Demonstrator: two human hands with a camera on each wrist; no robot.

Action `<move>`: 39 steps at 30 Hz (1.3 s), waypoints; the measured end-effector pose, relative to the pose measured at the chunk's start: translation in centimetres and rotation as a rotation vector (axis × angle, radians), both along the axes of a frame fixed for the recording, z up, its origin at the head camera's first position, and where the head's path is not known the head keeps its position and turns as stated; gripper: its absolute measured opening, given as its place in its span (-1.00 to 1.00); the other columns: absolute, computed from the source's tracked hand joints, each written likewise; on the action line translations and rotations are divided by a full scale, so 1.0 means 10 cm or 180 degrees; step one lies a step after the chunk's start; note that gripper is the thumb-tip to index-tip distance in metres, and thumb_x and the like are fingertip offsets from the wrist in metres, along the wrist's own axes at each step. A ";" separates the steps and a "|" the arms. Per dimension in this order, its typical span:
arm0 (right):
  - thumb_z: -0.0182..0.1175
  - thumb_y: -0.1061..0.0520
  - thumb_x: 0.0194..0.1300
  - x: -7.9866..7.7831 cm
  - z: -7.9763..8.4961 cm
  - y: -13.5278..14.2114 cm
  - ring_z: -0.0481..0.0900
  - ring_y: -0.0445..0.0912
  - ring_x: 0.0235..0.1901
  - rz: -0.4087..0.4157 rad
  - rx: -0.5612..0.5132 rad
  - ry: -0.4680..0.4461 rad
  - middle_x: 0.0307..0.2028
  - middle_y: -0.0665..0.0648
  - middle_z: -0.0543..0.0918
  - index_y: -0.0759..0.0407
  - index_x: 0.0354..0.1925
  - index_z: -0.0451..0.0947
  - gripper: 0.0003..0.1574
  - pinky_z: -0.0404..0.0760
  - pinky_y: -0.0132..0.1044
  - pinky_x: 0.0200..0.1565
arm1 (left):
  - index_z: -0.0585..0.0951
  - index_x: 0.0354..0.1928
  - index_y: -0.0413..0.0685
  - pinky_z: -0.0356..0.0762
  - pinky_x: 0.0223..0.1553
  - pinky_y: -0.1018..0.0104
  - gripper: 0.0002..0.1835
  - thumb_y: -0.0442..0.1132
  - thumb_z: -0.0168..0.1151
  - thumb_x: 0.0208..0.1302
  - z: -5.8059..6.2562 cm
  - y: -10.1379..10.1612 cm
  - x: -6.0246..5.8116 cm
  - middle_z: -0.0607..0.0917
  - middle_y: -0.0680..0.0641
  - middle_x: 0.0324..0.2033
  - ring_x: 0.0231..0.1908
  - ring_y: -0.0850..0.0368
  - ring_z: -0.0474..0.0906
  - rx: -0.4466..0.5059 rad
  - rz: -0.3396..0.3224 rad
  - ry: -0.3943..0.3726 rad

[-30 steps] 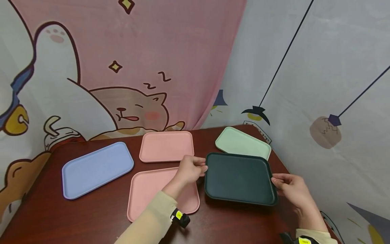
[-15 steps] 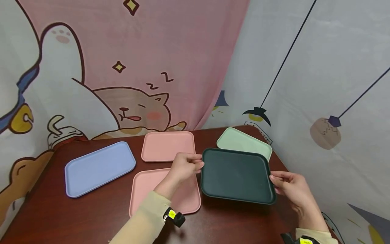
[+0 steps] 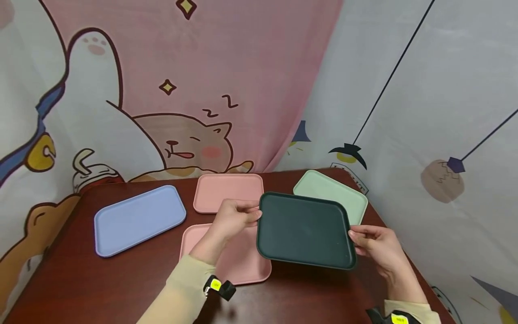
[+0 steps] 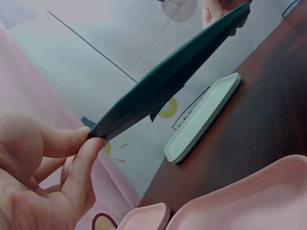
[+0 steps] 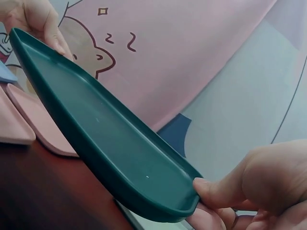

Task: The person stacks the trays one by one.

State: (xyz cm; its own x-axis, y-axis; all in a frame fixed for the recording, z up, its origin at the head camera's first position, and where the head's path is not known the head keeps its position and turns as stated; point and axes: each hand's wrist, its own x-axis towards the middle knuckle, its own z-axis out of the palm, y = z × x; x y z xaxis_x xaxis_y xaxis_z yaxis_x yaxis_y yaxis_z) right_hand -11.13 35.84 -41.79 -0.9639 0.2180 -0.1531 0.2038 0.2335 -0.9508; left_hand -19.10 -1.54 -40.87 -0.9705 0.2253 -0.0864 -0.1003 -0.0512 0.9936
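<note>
A dark green rectangular tray (image 3: 305, 230) hangs above the table, held between both hands. My left hand (image 3: 231, 220) pinches its left short edge between thumb and fingers; in the left wrist view the thumb (image 4: 72, 139) lies against the rim. At the opposite short edge, my right hand (image 3: 378, 247) pinches the rim, thumb on top, as the right wrist view also shows. Seen from the left wrist, the tray (image 4: 158, 76) is well clear of the tabletop. It overlaps the corner of a pale green tray (image 3: 329, 191) in the head view.
On the brown table (image 3: 133, 288) lie a blue tray (image 3: 139, 220) at the left, a pink tray (image 3: 228, 191) at the back middle and a larger pink tray (image 3: 243, 258) in front of it, partly behind my left arm. Printed cloth (image 3: 259, 90) hangs behind.
Both hands have carried the dark green tray left and slightly up, so it now overlaps the front pink tray's right edge. The head view has shifted slightly; the other trays stay put.
</note>
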 end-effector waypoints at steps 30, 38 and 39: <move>0.38 0.34 0.41 -0.22 0.06 -0.57 0.72 -0.17 -0.46 0.0308 -0.0459 0.0225 -0.34 0.06 0.79 0.58 0.11 0.64 -0.61 0.79 -0.30 -0.38 | 0.69 0.22 -0.31 0.77 -0.03 0.15 -0.60 -0.48 0.41 0.36 0.03 -0.69 0.12 0.74 -0.31 0.03 -0.11 0.04 0.78 -0.0001 0.0264 0.0049; 0.36 0.33 0.43 -0.25 0.02 -0.74 0.75 -0.14 -0.43 0.0430 -0.0433 0.0253 -0.31 0.12 0.79 0.61 0.13 0.61 -0.59 0.80 -0.28 -0.36 | 0.67 0.23 -0.37 0.77 -0.05 0.19 -0.59 -0.50 0.39 0.36 0.02 -0.86 0.16 0.75 -0.31 -0.02 -0.13 0.08 0.77 -0.0011 0.0297 0.0015; 0.36 0.33 0.44 -0.25 0.02 -0.76 0.74 -0.14 -0.43 0.0434 -0.0427 0.0253 -0.31 0.13 0.79 0.61 0.13 0.61 -0.59 0.80 -0.28 -0.36 | 0.67 0.24 -0.37 0.78 -0.05 0.19 -0.59 -0.49 0.39 0.37 0.02 -0.88 0.16 0.75 -0.32 -0.01 -0.13 0.09 0.77 -0.0027 0.0297 0.0021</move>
State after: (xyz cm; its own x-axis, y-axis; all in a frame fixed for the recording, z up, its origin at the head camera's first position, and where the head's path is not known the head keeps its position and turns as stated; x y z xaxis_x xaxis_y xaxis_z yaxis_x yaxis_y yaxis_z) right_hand -13.63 28.24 -41.63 -0.9933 0.0675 -0.0943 0.1021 0.1239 -0.9870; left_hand -17.48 -10.34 -40.65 -0.9878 0.1331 -0.0813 -0.0889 -0.0517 0.9947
